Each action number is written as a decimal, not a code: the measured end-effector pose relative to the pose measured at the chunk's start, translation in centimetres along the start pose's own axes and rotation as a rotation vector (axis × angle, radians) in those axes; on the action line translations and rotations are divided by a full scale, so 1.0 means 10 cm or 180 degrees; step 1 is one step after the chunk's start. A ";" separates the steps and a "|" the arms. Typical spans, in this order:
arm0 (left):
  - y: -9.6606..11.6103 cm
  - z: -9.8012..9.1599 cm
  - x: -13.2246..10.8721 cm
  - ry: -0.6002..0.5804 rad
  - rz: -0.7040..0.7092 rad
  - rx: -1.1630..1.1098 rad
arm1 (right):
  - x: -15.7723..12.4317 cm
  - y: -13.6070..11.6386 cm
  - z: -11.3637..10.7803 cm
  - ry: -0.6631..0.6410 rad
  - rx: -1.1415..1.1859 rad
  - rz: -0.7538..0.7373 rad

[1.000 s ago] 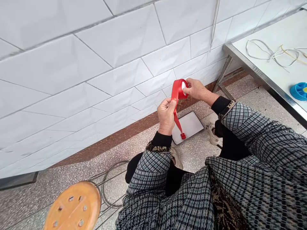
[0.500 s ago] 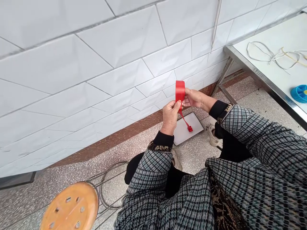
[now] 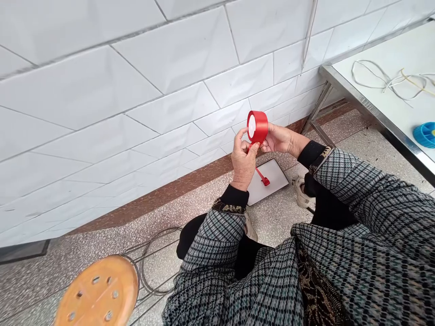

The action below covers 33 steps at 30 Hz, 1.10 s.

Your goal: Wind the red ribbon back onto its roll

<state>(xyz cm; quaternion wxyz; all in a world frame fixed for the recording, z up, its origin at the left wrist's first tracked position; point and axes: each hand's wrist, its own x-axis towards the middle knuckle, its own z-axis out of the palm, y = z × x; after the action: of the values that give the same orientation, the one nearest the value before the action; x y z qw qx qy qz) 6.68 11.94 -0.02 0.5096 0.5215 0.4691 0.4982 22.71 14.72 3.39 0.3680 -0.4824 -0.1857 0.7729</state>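
Note:
A roll of red ribbon (image 3: 260, 127) with a white core is held up between my two hands, in front of the tiled wall. My left hand (image 3: 243, 159) pinches the ribbon at the roll's lower edge, thumb on top. On the roll's right side, my right hand (image 3: 277, 138) grips it, its fingertips partly hidden behind the roll. A strip of ribbon hangs below my hands and ends in a small red folded bundle (image 3: 265, 181), over a white panel (image 3: 272, 190) on the floor.
An orange stool (image 3: 98, 292) with holes stands at the lower left, beside dark looped cable (image 3: 144, 271). At the right is a metal-edged table (image 3: 374, 106) bearing pale wires (image 3: 387, 83) and a blue spool (image 3: 424, 134). The tiled wall (image 3: 136, 113) rises in front.
The ribbon roll has turned so its white core faces left, and its hanging end has swung slightly left. My left fingers have lifted beside the roll.

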 end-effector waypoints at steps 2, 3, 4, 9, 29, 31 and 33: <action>-0.02 -0.04 0.02 -0.0104 0.0264 0.0306 | 0.01 0.00 -0.02 -0.0071 -0.0006 0.0108; -0.04 -0.06 0.03 -0.0172 0.0378 0.0447 | 0.02 -0.01 -0.04 -0.0109 -0.0021 0.0154; -0.07 -0.09 0.05 -0.0243 0.0480 0.0581 | 0.03 -0.01 -0.05 -0.0155 -0.0040 0.0199; -0.18 -0.19 0.16 -0.0501 0.0792 0.0951 | 0.10 -0.03 -0.12 -0.0400 -0.0061 0.0374; -0.11 -0.36 0.12 -0.1226 -0.0262 -0.0479 | -0.17 -0.09 0.01 0.0086 -0.1821 -0.0856; -0.08 -0.35 0.11 -0.1331 -0.0308 -0.0629 | -0.17 -0.09 -0.03 0.0076 -0.2020 -0.1127; -0.06 -0.34 0.11 -0.1403 -0.0327 -0.0728 | -0.18 -0.07 -0.05 0.0073 -0.2130 -0.1313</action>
<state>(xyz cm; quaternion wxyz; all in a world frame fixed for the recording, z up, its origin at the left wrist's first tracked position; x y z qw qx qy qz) 3.38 13.23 -0.60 0.6799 0.5320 0.3131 0.3958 23.94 13.79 4.72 0.3401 -0.5369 -0.5163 0.5740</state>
